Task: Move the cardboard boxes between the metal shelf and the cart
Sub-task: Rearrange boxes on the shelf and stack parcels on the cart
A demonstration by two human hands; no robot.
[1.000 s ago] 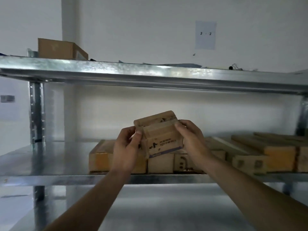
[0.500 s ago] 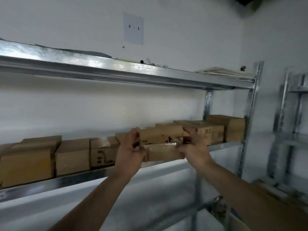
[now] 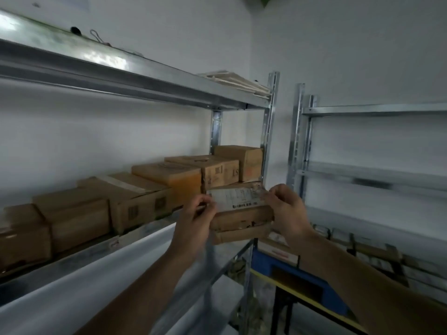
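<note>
**Box held at the shelf's right end**

Head view: a small cardboard box [image 3: 242,213] sits in front of the metal shelf's [image 3: 145,76] right corner post [image 3: 270,131]. The left hand [image 3: 196,221] pinches its left edge and the right hand [image 3: 287,213] curls round the right edge. A row of boxes [image 3: 135,199] fills the shelf board to the left. On the right, an open gap separates the shelf from a second rack [image 3: 362,175], with a blue cart [image 3: 262,262] below.

Gripping cardboard box [image 3: 242,222] at opposite ends with left hand [image 3: 194,221] and right hand [image 3: 287,213], fingers curled, forearms raised forward.
</note>
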